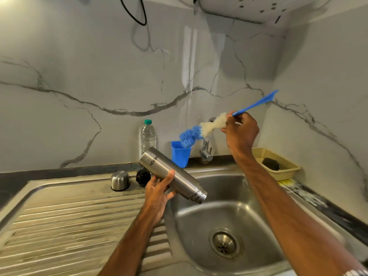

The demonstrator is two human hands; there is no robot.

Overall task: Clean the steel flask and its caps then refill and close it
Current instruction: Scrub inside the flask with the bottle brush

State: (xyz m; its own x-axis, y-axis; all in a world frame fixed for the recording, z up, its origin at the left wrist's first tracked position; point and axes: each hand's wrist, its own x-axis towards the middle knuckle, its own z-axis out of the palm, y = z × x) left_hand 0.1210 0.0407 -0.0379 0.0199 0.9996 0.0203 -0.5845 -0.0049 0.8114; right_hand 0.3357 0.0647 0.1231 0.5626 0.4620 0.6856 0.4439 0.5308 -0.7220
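My left hand [159,191] grips the steel flask [172,173], tilted with its open threaded mouth pointing down and right over the sink basin [229,212]. My right hand [240,132] holds a bottle brush [207,128] by its blue handle, raised above the tap; its blue and white bristles point left toward a blue cup [180,154]. The steel outer cap [120,180] and the black inner cap [143,177] stand on the drainboard behind the flask.
A plastic water bottle with a green cap [148,136] stands at the wall beside the blue cup. The tap [206,151] is behind the basin. A beige basket [278,164] with a dark scrubber sits at the right. The ribbed drainboard [69,216] spreads left.
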